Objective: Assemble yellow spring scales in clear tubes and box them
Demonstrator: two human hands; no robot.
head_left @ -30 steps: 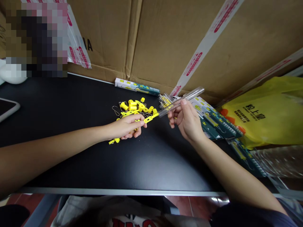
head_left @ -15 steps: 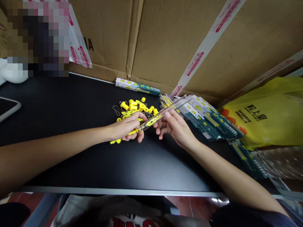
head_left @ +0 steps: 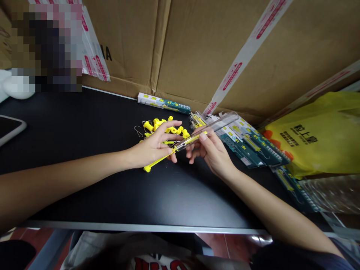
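A clear-tubed spring scale (head_left: 225, 120) slants between my hands, a yellow strip inside its tube. From the tube's lower left end juts a yellow rod (head_left: 156, 164) with a knobbed tip. My right hand (head_left: 213, 152) is closed on the tube, thumb on top and fingers underneath. Where rod and tube meet, my left hand (head_left: 149, 149) pinches with thumb and lower fingertips, while its upper fingers stretch out over a pile of yellow plastic caps (head_left: 157, 123). Bent wire hooks (head_left: 137, 131) lie at the pile's left; my left hand hides part of the pile.
Behind stands a printed narrow box (head_left: 164, 103) against large cardboard (head_left: 191, 48). Flat printed boxes (head_left: 250, 144) and more clear tubes (head_left: 198, 119) lie to the right, beside a yellow bag (head_left: 323, 138). A phone (head_left: 11, 129) is at left. The black tabletop (head_left: 168, 202) has a grey front edge.
My left hand's upper fingers have lifted and spread. The spring scale has shifted slightly up and right, and more of the yellow rod shows below my left hand.
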